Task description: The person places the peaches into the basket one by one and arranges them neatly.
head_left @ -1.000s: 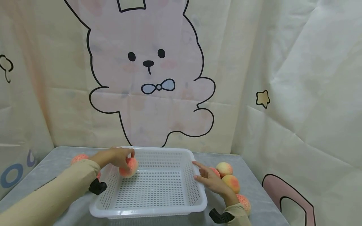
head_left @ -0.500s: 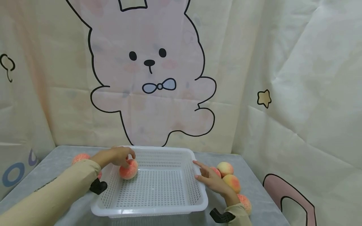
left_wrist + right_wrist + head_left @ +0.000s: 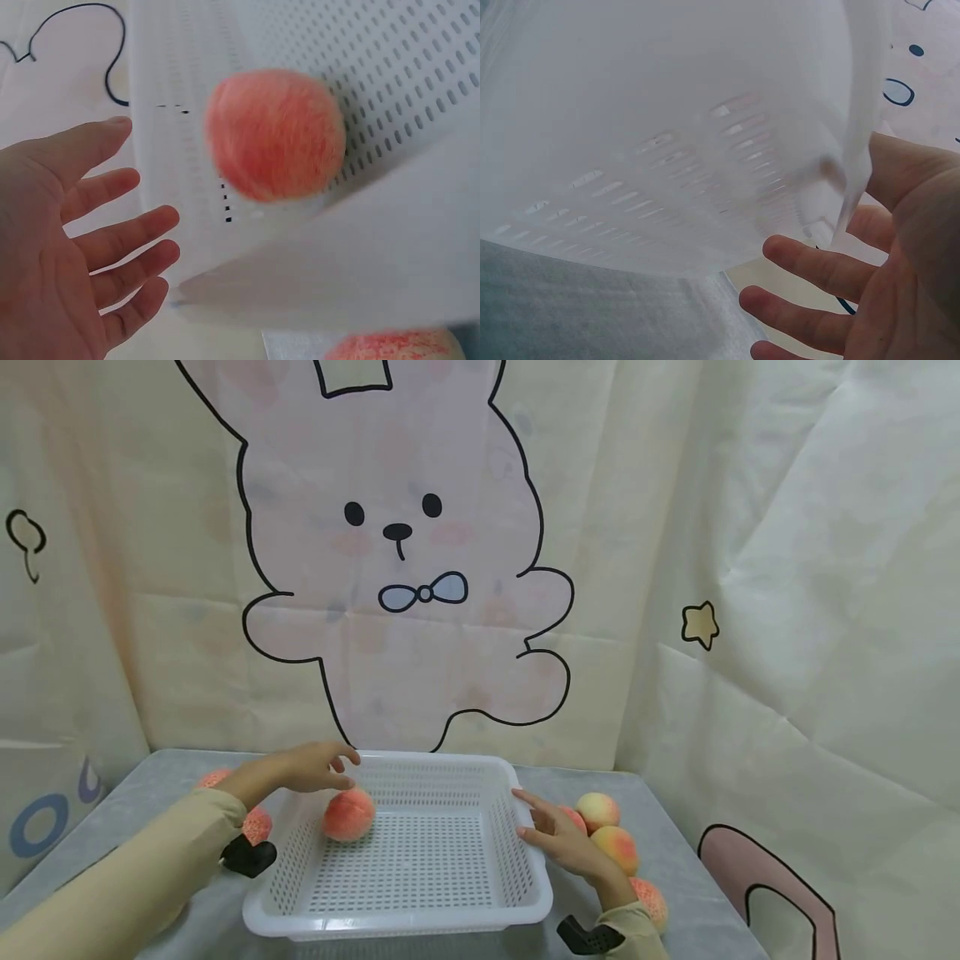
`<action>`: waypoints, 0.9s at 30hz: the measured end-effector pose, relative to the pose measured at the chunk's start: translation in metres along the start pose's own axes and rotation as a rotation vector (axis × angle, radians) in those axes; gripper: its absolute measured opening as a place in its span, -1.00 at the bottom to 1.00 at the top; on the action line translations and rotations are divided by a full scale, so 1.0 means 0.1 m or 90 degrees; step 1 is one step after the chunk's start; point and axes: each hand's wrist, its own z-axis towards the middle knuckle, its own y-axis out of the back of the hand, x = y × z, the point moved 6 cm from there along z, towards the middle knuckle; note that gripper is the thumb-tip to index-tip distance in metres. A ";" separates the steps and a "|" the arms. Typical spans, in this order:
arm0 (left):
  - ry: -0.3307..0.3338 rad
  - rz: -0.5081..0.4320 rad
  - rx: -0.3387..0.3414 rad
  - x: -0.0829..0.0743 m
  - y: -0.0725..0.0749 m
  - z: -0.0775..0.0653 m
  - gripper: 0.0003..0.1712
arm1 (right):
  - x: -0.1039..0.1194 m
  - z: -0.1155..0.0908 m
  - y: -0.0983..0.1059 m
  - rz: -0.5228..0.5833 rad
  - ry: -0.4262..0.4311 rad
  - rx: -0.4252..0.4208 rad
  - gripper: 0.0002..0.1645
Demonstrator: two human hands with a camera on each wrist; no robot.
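A pink-orange peach (image 3: 348, 815) lies in the left part of a white perforated plastic basket (image 3: 405, 920). My left hand (image 3: 311, 767) is over the basket's back left corner, its fingers loosely spread. In the left wrist view a gap shows between those fingers and the peach (image 3: 277, 135), and nothing is held. At the right side my right hand (image 3: 562, 835) holds the basket's rim. The right wrist view has the thumb reaching behind the rim (image 3: 859, 150) while other fingers lie outside the wall.
To the right of the basket sit several peaches, among them a yellowish one (image 3: 597, 811) and a redder one (image 3: 649, 903). Left of it, partly behind my arm, are pink peaches (image 3: 257, 825). A grey cloth (image 3: 701, 893) covers the table; a printed curtain (image 3: 600, 568) hangs behind.
My left hand has let go of the peach and drawn slightly up and left. The peach now rests in the basket, turned a little to the right. My right hand has stayed put.
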 end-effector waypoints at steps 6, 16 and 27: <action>-0.019 -0.066 -0.035 0.06 0.09 -0.16 -0.43 | 0.02 -0.01 0.00 -0.011 0.001 -0.002 -0.17; -0.063 -0.097 -0.089 0.15 0.23 -0.35 -0.46 | -0.02 0.01 0.00 -0.003 0.006 0.003 -0.18; -0.052 -0.151 -0.144 0.36 0.23 -0.62 -0.45 | 0.01 0.01 0.01 0.008 0.011 0.012 -0.16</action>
